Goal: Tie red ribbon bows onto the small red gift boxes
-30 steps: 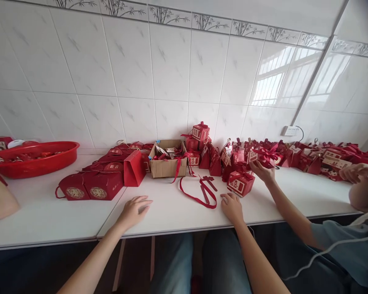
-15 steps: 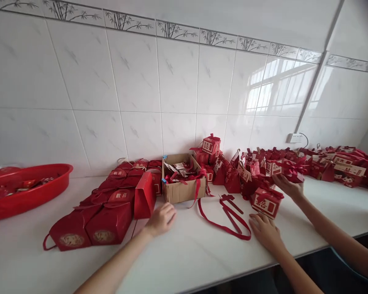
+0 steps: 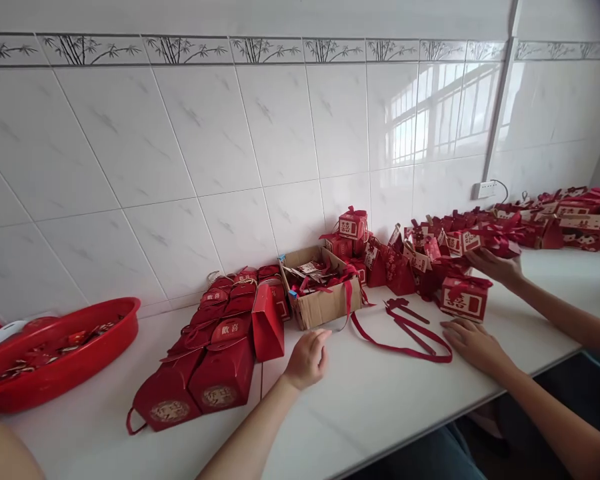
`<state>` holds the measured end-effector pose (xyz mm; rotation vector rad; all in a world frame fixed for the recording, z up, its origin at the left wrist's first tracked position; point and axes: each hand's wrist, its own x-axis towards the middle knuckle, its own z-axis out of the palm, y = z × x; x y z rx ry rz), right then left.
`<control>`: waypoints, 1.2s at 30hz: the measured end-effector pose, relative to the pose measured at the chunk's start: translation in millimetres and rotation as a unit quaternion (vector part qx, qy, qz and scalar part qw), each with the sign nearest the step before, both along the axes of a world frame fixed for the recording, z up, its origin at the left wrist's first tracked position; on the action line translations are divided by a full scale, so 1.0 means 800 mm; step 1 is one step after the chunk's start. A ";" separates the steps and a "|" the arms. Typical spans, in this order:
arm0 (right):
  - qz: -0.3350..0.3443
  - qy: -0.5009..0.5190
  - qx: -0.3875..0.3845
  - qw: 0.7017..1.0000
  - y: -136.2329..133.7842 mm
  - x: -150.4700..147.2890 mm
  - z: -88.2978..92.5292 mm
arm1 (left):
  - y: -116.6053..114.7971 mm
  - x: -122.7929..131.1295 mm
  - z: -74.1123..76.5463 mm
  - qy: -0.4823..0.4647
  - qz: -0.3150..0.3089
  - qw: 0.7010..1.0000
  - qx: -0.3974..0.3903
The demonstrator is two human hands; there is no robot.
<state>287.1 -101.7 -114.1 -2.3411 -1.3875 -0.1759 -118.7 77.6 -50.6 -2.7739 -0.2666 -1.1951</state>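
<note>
My left hand [image 3: 307, 360] is raised a little above the white table, fingers loosely curled, and I see nothing in it. Just beyond it stands an open cardboard box [image 3: 330, 308], full of cards and red ribbons, with ribbon ends hanging over its rim. My right hand [image 3: 473, 343] lies palm down on the table with its fingers stretched out. Close beside it sits a small red gift box [image 3: 464, 300] with a bow and a printed character. A long red ribbon [image 3: 405, 355] lies looped on the table between my hands.
A co-worker's hand [image 3: 500, 268] touches a bow-tied box at right. Red gift boxes [image 3: 223, 383] stand in rows at left. More boxes [image 3: 587, 230] crowd the wall at right. A red basin [image 3: 80, 363] holds small packets. Someone's bare skin [image 3: 5, 447] shows at bottom left.
The view has tilted and shifted, so the scene sits further right. My left hand is slightly closer to the cardboard box's ribbon. Bare skin has appeared at bottom left.
</note>
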 end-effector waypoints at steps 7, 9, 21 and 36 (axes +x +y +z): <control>0.005 -0.001 0.015 1.000 -0.001 0.006 -0.007 | 0.004 -0.011 -0.001 0.001 0.006 1.000 -0.028; 0.018 -0.011 0.014 1.000 -0.001 0.008 -0.010 | 0.008 -0.016 -0.001 -0.007 0.014 0.999 -0.042; 0.032 -0.034 0.022 0.999 0.002 0.007 -0.012 | 0.016 -0.024 -0.002 -0.031 0.042 0.994 -0.094; 0.026 -0.043 0.009 0.999 -0.001 -0.001 0.002 | 0.026 -0.036 -0.001 -0.038 0.120 0.978 -0.168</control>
